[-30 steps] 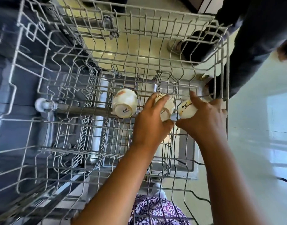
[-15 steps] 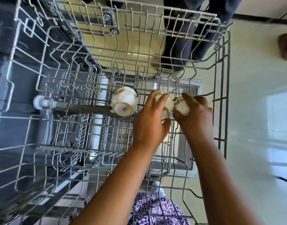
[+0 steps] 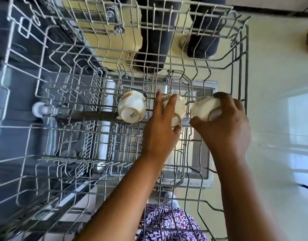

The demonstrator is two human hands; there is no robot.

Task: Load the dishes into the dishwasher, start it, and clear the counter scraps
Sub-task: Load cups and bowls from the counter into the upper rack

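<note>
home kitchen, dishwasher rack [image 3: 243,70], tiled floor [image 3: 275,70]

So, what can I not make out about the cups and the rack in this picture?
Head view:
middle cup: mostly covered by the left hand; base print unreadable.
right cup: base mostly hidden by the right hand; seating in the rack unclear.
person beyond: cut off by top edge.
</note>
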